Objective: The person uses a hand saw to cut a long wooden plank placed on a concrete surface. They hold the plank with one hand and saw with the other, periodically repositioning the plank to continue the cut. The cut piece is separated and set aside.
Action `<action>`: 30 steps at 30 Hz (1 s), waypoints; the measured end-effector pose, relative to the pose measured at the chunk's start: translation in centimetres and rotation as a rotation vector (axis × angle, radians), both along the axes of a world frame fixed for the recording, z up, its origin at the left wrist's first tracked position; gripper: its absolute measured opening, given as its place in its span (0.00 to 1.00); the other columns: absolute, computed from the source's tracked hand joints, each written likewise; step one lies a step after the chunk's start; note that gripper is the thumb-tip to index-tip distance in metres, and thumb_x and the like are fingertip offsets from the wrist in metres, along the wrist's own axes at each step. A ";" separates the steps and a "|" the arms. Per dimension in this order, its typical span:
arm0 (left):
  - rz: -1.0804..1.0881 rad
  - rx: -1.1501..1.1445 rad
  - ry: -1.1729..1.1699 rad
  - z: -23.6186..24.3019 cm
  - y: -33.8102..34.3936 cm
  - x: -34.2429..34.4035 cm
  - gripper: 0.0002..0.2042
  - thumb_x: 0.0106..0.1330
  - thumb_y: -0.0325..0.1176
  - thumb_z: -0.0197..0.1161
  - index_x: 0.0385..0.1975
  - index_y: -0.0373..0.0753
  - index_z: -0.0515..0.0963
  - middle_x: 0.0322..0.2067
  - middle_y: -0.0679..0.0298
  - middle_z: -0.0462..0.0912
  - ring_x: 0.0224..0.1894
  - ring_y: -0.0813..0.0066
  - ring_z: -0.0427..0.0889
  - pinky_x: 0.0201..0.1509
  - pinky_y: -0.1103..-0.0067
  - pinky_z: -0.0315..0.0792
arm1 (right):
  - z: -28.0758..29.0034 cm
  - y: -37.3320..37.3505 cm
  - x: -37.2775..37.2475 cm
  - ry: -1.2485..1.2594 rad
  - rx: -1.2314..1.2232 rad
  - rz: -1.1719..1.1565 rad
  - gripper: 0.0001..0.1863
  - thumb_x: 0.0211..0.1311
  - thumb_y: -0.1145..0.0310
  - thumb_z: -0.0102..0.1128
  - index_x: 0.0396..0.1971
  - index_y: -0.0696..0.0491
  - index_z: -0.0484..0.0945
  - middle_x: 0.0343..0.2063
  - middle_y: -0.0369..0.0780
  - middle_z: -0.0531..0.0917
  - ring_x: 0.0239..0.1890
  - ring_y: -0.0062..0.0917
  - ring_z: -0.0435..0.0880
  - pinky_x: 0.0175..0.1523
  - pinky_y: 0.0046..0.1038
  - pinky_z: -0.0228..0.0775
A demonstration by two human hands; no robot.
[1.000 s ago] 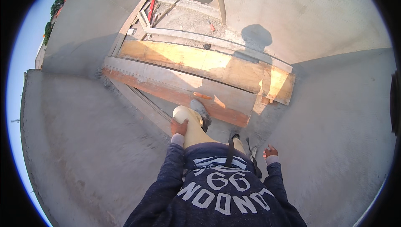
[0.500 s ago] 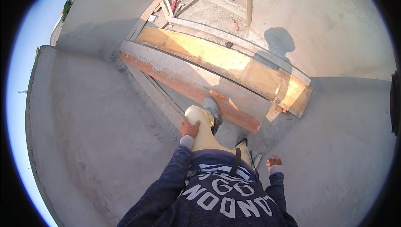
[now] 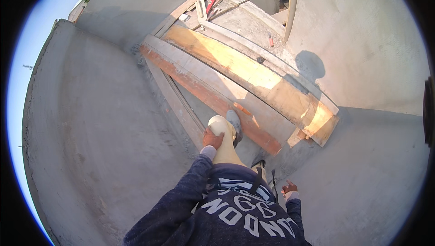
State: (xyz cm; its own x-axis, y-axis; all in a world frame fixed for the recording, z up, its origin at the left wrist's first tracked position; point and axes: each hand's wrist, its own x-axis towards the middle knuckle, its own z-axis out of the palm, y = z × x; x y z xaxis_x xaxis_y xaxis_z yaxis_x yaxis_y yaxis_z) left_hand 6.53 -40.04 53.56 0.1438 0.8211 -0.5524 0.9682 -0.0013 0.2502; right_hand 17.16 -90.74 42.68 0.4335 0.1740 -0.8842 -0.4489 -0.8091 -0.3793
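My left hand [image 3: 213,137] grips my raised left leg in cream trousers, just below the knee. My dusty grey shoe [image 3: 234,121] is by a long plank with a worn orange-red edge [image 3: 190,82]. Down at my right side, my right hand [image 3: 289,187] hangs with loosely bent, parted fingers and nothing visible in them. Beyond the plank lie a yellowish plywood board [image 3: 217,53] and a pale narrow board [image 3: 253,45]. An orange-handled object [image 3: 242,109] lies on the red-edged plank.
Plastered walls [image 3: 90,123] rise at left and right. Farther off are stacked timber strips [image 3: 190,2], a red level [image 3: 213,0], a red-handled tool [image 3: 271,40] and an upright post [image 3: 290,15]. A long timber [image 3: 174,105] runs diagonally on the floor left of my leg.
The view has swung, so the boards and walls appear shifted rightward and more steeply slanted. My left hand stays on the leg; my right hand remains at my side.
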 end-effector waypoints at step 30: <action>0.026 0.002 -0.104 -0.9 0.7 1.2 0.46 0.56 0.52 0.70 0.69 0.32 0.55 0.63 0.42 0.65 0.65 0.44 0.69 0.69 0.62 0.65 | 2.7 -0.2 -0.4 -0.083 0.340 0.664 0.25 0.69 0.57 0.52 0.65 0.46 0.73 0.52 0.50 0.83 0.52 0.44 0.84 0.53 0.38 0.75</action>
State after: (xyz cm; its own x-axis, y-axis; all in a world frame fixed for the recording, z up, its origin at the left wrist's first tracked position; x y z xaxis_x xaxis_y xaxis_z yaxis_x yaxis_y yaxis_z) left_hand 7.73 -39.33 52.71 0.1783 0.8263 -0.5343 0.9368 0.0235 0.3490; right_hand 16.72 -90.89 45.38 0.2051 0.6802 -0.7037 0.1334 -0.7317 -0.6684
